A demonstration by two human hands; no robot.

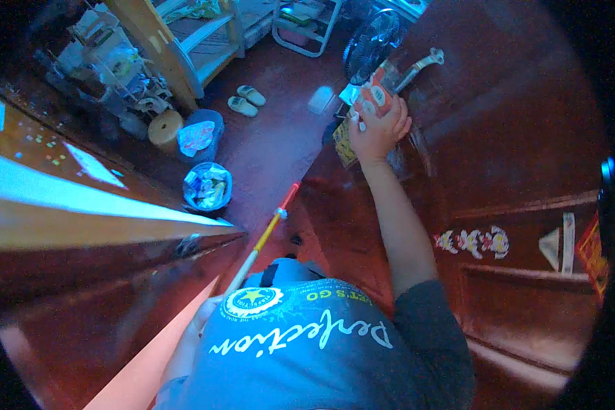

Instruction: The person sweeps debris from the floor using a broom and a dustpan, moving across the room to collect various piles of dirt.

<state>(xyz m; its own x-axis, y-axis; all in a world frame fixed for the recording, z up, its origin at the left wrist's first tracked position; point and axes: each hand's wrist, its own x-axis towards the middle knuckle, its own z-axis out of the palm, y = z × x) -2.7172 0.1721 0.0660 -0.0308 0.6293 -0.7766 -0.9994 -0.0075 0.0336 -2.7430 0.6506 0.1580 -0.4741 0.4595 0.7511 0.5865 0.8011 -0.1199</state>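
Note:
Beside my waist, my left hand (pixel 210 311) is closed round the end of a long pole, partly hidden by my shirt. The slim pole (pixel 258 246) is white, yellow and red, and slants away toward the floor ahead. My right arm reaches forward along a dark red-brown door (pixel 499 130). Near the door's far edge, my right hand (pixel 381 137) is bent round an orange packet (pixel 376 98) with a pale label; its fingers are partly hidden. Just beyond it a long metal door handle (pixel 422 66) sticks out.
Left of the doorway stand a bin (pixel 207 186) full of litter, a bucket with a bag (pixel 197 139) and a round stool (pixel 165 130). Slippers (pixel 247 100) lie on the red floor. Farther off are a fan (pixel 372 44), a bunk-bed ladder (pixel 208 51) and a folding chair (pixel 307 27).

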